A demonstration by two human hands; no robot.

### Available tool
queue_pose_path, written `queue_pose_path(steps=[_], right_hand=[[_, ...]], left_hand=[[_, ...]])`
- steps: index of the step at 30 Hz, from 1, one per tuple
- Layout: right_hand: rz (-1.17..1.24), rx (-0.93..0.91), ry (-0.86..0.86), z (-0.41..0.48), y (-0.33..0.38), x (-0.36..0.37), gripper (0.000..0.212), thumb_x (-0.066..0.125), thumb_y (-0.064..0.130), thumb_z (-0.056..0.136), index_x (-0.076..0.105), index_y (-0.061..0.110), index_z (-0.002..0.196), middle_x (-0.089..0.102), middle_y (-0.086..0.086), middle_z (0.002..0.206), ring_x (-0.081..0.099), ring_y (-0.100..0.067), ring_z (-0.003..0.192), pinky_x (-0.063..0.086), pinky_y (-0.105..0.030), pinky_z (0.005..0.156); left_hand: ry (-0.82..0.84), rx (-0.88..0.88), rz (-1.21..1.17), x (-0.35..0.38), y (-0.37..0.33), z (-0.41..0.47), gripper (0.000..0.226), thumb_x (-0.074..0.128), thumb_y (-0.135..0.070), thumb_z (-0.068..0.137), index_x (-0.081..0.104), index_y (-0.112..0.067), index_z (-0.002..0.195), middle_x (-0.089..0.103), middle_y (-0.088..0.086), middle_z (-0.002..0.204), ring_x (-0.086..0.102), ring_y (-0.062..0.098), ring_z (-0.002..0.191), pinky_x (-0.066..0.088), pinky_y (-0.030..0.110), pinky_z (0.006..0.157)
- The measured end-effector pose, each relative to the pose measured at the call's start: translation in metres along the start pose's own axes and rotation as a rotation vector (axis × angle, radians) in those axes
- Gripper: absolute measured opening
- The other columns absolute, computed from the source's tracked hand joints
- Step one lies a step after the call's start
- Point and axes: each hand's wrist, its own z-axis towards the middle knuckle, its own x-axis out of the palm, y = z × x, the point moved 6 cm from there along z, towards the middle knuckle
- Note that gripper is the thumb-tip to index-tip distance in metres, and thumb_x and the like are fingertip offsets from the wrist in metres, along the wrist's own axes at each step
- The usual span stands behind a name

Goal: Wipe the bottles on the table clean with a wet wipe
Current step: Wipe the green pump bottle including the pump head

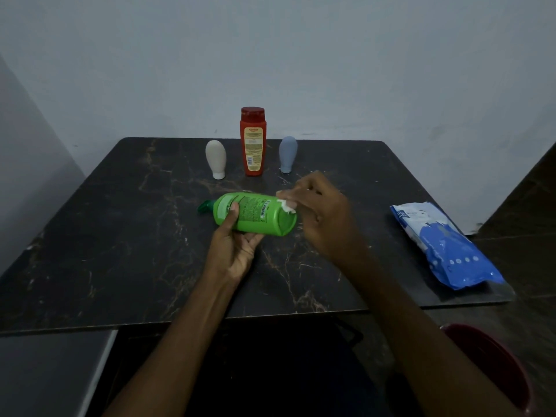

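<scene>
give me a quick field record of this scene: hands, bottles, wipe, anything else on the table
left hand: grips the green bottle, thumb on its label
right hand: pinches the wet wipe against the green bottle near its base
green bottle: on its side, cap pointing left
waiting bottles: red bottle, beige bottle, grey-blue bottle, standing in a row at the far edge, untouched
wipes pack: blue, lying at the right edge
table: dark, marbled top
</scene>
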Motion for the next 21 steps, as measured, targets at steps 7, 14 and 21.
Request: queue_pose_path(steps=[7,14,21], right_hand=[[0.203,0.48,-0.108,-0.029,-0.022,0.006,0.019,0.067,0.026,0.092,0.073,0.014,0.106,0.07,0.002,0.089,0.066,-0.008,0.075,0.057,-0.029,0.069],[0.608,0.889,-0.162,-0.054,-0.005,0.015,0.012,0.07,0.018,0.09,0.076,0.007,0.092,0.073,-0.005,0.065,0.071,-0.018,0.057,0.057,-0.026,0.055],[0.596,0.748,-0.126,-0.028,-0.007,-0.005,0.011,0.073,0.018,0.088,0.075,0.013,0.096,0.075,-0.001,0.077,0.072,-0.015,0.062,0.059,-0.029,0.058]], left_hand=[[-0.012,0.018,-0.016,-0.003,-0.001,0.004,0.036,0.055,-0.02,0.103,0.055,-0.001,0.134,0.074,0.018,0.118,0.074,0.028,0.106,0.064,0.046,0.082],[-0.015,0.032,-0.002,-0.005,-0.002,0.006,0.036,0.055,-0.022,0.104,0.056,-0.002,0.134,0.074,0.016,0.119,0.073,0.026,0.108,0.062,0.044,0.087],[-0.008,0.006,-0.016,-0.003,0.003,0.004,0.031,0.056,-0.02,0.102,0.059,-0.002,0.127,0.073,0.019,0.121,0.072,0.028,0.112,0.061,0.046,0.089]])
